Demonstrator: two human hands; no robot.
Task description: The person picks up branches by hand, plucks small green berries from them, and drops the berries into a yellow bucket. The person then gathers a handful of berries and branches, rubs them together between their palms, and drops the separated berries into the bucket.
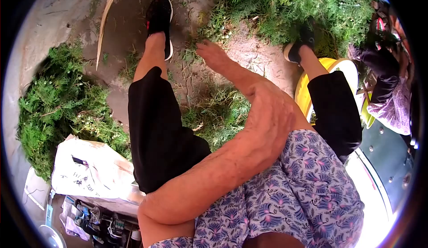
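Note:
My left arm crosses my body, and my left hand (272, 109) lies against my right forearm near the elbow; its fingers cannot be made out. My right hand (211, 56) reaches out over the ground between my feet. The fingers of that hand look curled, and whatever they may hold is too small to tell. Beside it are small green sprigs (216, 34) on the bare soil. Below the right forearm lies a patch of cut green foliage (218, 112).
A large heap of feathery green branches (285, 7) fills the far side. Another green pile (62, 101) is at left, behind a white sack (91, 170). A yellow tub (304, 94) stands by my right leg. Another person (392, 87) sits at far right. A long dry strip (105, 20) lies upper left.

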